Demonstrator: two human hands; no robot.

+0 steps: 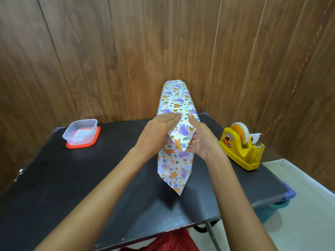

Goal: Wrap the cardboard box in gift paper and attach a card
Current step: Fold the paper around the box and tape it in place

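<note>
At centre frame, the box [175,104] in gift paper [174,171] rests on the counter [90,178]. The left hand [159,134] presses flat on top, and the right hand [201,140] pinches a folded flap. A tub [80,132] and a tape dispenser [241,147] sit near the side edges.

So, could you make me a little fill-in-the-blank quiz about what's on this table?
The tape dispenser is ____ in colour.
The clear tub sits on a ____ lid.
The tabletop under the wrapped box is ____.
Of the left hand and right hand, the one holding the paper flap is the ____.
Missing words: yellow, red, black, right.
</note>
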